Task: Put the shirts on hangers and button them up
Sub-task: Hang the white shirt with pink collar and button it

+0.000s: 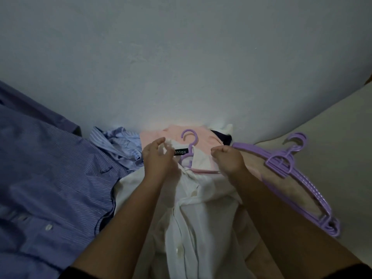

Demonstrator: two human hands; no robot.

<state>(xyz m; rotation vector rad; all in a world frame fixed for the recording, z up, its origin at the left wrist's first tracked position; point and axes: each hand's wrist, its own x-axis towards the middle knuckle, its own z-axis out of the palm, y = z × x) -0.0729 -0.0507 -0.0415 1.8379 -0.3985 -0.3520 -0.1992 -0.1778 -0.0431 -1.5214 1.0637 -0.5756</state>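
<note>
Two bare hands of mine work at the collar of one white button-front cotton shirt (193, 214), which lies spread in front of me with its placket running back toward my body. Far to the left of my left hand lies a dark blue pin-striped shirt (50, 168), spread flat with its white buttons showing. Just left of that hand sits a crumpled light blue striped shirt (118, 143). My left hand (159, 158) has its fingers curled and pinches the left collar edge of the white shirt between thumb and fingertips. Between my two hands a lilac plastic hanger (188, 146) sits inside the neck opening, its hook pointing away from me, beside a black woven neck label (180, 152). Beyond both hands lies a pale pink folded garment (201, 135). My right hand (227, 158) is clenched on the right collar fabric, knuckles up. To the right of my right hand rests a stack of lilac plastic hangers (289, 168), lying on a beige cushion surface (332, 137) and close to my right forearm.
</note>
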